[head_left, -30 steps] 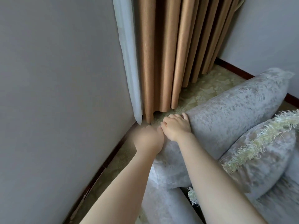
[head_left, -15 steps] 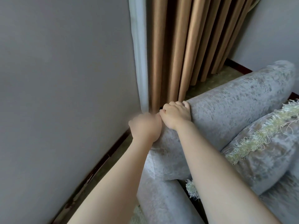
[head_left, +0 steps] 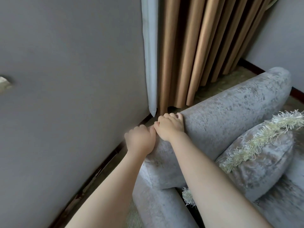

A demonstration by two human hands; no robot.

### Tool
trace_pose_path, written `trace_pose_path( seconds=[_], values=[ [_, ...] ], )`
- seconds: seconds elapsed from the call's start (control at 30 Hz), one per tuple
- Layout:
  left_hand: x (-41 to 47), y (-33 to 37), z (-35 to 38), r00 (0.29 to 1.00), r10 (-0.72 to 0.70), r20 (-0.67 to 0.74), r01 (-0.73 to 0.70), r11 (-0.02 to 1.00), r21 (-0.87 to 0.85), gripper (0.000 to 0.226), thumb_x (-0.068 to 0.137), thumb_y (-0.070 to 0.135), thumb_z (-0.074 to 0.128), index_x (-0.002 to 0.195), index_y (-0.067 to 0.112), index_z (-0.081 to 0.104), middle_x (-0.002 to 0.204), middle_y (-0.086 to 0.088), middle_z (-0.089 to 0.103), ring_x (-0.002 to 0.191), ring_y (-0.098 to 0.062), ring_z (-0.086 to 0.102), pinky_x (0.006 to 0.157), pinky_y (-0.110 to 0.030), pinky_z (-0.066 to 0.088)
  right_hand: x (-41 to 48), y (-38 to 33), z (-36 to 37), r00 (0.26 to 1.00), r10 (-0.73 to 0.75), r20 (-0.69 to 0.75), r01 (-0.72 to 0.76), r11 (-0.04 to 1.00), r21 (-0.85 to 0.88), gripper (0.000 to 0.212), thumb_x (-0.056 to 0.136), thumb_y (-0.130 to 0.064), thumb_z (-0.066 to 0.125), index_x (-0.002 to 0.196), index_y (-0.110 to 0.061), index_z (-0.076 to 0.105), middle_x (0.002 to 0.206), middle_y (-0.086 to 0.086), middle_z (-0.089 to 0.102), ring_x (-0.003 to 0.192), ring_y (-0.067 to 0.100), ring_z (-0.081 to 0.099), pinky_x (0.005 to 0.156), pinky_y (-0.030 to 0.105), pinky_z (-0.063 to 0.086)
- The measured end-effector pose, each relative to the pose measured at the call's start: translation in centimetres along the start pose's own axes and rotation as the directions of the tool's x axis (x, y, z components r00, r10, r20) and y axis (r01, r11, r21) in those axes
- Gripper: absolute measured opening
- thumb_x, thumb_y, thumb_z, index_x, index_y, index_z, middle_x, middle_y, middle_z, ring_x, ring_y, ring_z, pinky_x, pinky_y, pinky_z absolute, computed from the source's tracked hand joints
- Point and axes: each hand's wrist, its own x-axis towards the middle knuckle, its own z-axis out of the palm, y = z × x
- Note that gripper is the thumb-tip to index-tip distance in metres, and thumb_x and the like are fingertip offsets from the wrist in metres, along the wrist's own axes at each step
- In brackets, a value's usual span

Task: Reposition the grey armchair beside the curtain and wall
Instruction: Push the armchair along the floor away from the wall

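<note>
Forearms come in bare from the near edge and meet at the near-left top corner of the grey armchair [head_left: 230, 116]. The left hand [head_left: 140, 139] sits on the outer left side of that corner. Its fingers curl down over the plush edge, so only the knuckles and the back of the hand show. The right hand [head_left: 170, 126] is just beside it, to the right and slightly farther, clamped on the top of the backrest with its fingers hooked over the far side. The two hands lie close together, the right thumb against the left hand's knuckles.

Right of the right forearm, a grey cushion [head_left: 263, 155] with a pale fringe leans against the inside of the backrest. A tuft of the same fringe pokes out lower down beside the forearm.

The armchair stands near the wall [head_left: 65, 96] on the left, with a narrow strip of floor [head_left: 134, 213] and a dark skirting board [head_left: 98, 171] between them. Beyond the hands, a white sheer panel [head_left: 150, 63] hangs along the wall's edge. The tan curtain [head_left: 197, 46] falls in folds just right of it, its hem ending just behind the gripped corner. More patterned floor shows between the curtain and the backrest farther right. A second grey wall [head_left: 279, 38] closes the far right corner.
</note>
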Motion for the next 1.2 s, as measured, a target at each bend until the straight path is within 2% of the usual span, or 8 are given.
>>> trace_pose_path(
  seconds=[0.23, 0.4, 0.57, 0.67, 0.77, 0.87, 0.97, 1.2],
  values=[
    [0.3, 0.3, -0.4, 0.997, -0.019, 0.077, 0.017, 0.999, 0.039, 0.046, 0.096, 0.050, 0.023, 0.077, 0.014, 0.043, 0.090, -0.007, 0.062, 0.085, -0.029, 0.055, 0.077, -0.040, 0.033, 0.4, 0.0, -0.2, 1.000, 0.000, -0.019, 0.000, 1.000, -0.004, 0.041, 0.094, -0.041, 0.030, 0.106, -0.022, 0.063, 0.118, 0.000, 0.058, 0.117, 0.021, 0.044, 0.106, 0.043, 0.017],
    [0.6, 0.1, -1.4, 0.971, 0.045, 0.236, -0.070, 0.993, 0.096, 0.053, 0.096, 0.051, 0.018, 0.096, 0.012, 0.054, 0.100, -0.006, 0.061, 0.093, -0.027, 0.056, 0.082, -0.040, 0.035, 1.9, -0.5, -1.0, 0.994, 0.108, 0.020, -0.108, 0.994, 0.008, 0.046, 0.093, -0.040, 0.030, 0.096, -0.019, 0.070, 0.105, 0.000, 0.064, 0.110, 0.020, 0.045, 0.092, 0.038, 0.025],
    [2.3, -2.3, -2.5, 0.850, 0.286, 0.442, -0.363, 0.927, 0.098, 0.060, 0.097, 0.053, 0.012, 0.114, 0.009, 0.051, 0.115, -0.008, 0.057, 0.104, -0.026, 0.055, 0.092, -0.041, 0.033, 3.4, -1.8, -0.4, 0.946, 0.319, -0.052, -0.318, 0.948, 0.021, 0.048, 0.091, -0.042, 0.030, 0.084, -0.019, 0.071, 0.090, 0.000, 0.068, 0.106, 0.017, 0.048, 0.089, 0.036, 0.027],
    [4.1, -4.2, -3.5, 0.770, 0.376, 0.515, -0.453, 0.891, 0.028, 0.053, 0.099, 0.047, 0.015, 0.111, 0.010, 0.052, 0.115, -0.007, 0.058, 0.103, -0.027, 0.057, 0.092, -0.041, 0.033, 3.2, -1.8, 0.1, 0.900, 0.409, -0.151, -0.406, 0.912, 0.052, 0.038, 0.088, -0.043, 0.038, 0.092, -0.022, 0.069, 0.106, -0.001, 0.066, 0.110, 0.018, 0.046, 0.096, 0.033, 0.025],
    [6.7, -6.0, -4.5, 0.742, 0.413, 0.528, -0.500, 0.866, 0.027, 0.049, 0.099, 0.042, 0.019, 0.115, 0.009, 0.051, 0.118, -0.008, 0.056, 0.107, -0.027, 0.054, 0.091, -0.040, 0.034, 2.7, -2.2, 0.0, 0.755, 0.626, -0.194, -0.625, 0.777, 0.074, 0.064, 0.082, -0.056, 0.045, 0.137, -0.024, 0.044, 0.154, 0.006, 0.025, 0.142, 0.027, 0.014, 0.113, 0.048, -0.010],
    [10.4, -6.0, -5.5, 0.725, 0.464, 0.509, -0.568, 0.821, 0.060, 0.048, 0.099, 0.043, 0.020, 0.120, 0.011, 0.049, 0.123, -0.008, 0.053, 0.114, -0.026, 0.049, 0.092, -0.039, 0.033, 3.2, -3.1, -0.5, 0.563, 0.824, -0.068, -0.816, 0.567, 0.113, 0.106, 0.076, -0.070, 0.047, 0.151, -0.017, -0.004, 0.155, 0.019, -0.022, 0.140, 0.044, -0.021, 0.102, 0.064, -0.023],
    [14.1, -4.6, -6.3, 0.689, 0.543, 0.480, -0.653, 0.753, 0.086, 0.049, 0.099, 0.044, 0.019, 0.123, 0.011, 0.047, 0.126, -0.008, 0.051, 0.117, -0.027, 0.047, 0.093, -0.040, 0.033, 3.9, -3.3, -0.5, 0.475, 0.880, 0.012, -0.870, 0.467, 0.160, 0.118, 0.074, -0.071, 0.050, 0.148, -0.008, -0.015, 0.152, 0.023, -0.026, 0.138, 0.046, -0.024, 0.107, 0.068, -0.012],
    [20.7, 1.8, -5.7, 0.468, 0.756, 0.457, -0.863, 0.503, 0.052, 0.047, 0.099, 0.042, 0.019, 0.124, 0.012, 0.046, 0.125, -0.008, 0.050, 0.116, -0.027, 0.046, 0.096, -0.040, 0.034, 4.2, -3.3, 0.2, 0.470, 0.882, -0.024, -0.875, 0.469, 0.121, 0.112, 0.078, -0.068, 0.046, 0.148, -0.004, -0.016, 0.153, 0.023, -0.025, 0.140, 0.044, -0.022, 0.114, 0.059, -0.005]
  ],
)
